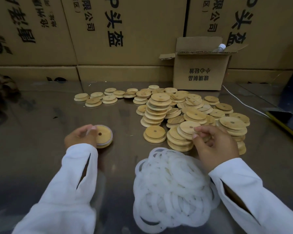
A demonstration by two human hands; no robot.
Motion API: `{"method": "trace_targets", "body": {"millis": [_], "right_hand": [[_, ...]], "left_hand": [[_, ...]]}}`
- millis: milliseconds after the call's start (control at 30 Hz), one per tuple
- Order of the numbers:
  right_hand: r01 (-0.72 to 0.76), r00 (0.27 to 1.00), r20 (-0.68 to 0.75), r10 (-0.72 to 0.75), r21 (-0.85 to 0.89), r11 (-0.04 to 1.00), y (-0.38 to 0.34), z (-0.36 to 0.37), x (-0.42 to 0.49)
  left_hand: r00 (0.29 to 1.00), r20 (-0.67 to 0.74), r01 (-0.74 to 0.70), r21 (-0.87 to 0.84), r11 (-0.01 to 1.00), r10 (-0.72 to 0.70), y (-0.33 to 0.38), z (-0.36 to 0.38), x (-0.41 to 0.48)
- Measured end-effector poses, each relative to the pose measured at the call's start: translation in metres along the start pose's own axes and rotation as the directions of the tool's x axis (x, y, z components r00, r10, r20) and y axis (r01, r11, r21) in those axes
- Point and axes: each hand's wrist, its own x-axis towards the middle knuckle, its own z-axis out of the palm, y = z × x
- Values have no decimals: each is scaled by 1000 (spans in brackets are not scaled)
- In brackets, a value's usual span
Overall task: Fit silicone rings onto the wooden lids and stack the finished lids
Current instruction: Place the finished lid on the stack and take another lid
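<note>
Left hand (79, 136): my fingers are curled tight on the left edge of a round wooden lid with a centre hole and a whitish silicone ring on its rim (103, 134), held low over the shiny grey metal table (41, 124). I can't tell whether it touches the table.

Right hand (213, 146): thumb and fingertips are pinched on the near edge of a bare pale wooden lid (188, 127), which tops a short stack.

That stack is the near end of a loose pile of bare wooden lids (201, 112) spreading beyond my right hand and to both sides of it. A taller leaning stack of lids (156, 110) stands beyond and left of that hand. A single flat lid (154, 134) lies between my hands, nearer the right thumb.

A heap of white translucent silicone rings (172, 188) sits just left of my right wrist, between my white sleeves (66, 191).

Scattered low lids (100, 97) lie beyond my left hand.

Far beyond my right hand is a small open brown cardboard box (198, 75) with a clear plastic bottle (219, 48) poking out. A white cable (240, 102) runs on the right of the pile. Large printed cartons (134, 31) stand behind everything.
</note>
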Motion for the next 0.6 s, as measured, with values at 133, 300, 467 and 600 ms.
{"method": "trace_targets", "body": {"millis": [133, 300, 467, 600], "right_hand": [[3, 1000, 1, -3, -5, 1000, 5, 1, 3], [33, 999, -3, -34, -97, 995, 12, 3, 7], [90, 996, 25, -87, -193, 977, 14, 6, 7], [78, 997, 20, -76, -251, 965, 14, 8, 9]], "left_hand": [[999, 36, 36, 117, 992, -41, -4, 2, 10], [990, 83, -134, 334, 933, 112, -9, 5, 7], [962, 82, -268, 473, 839, 261, -2, 6, -4], [831, 107, -553, 266, 790, 546, 11, 15, -32]]}}
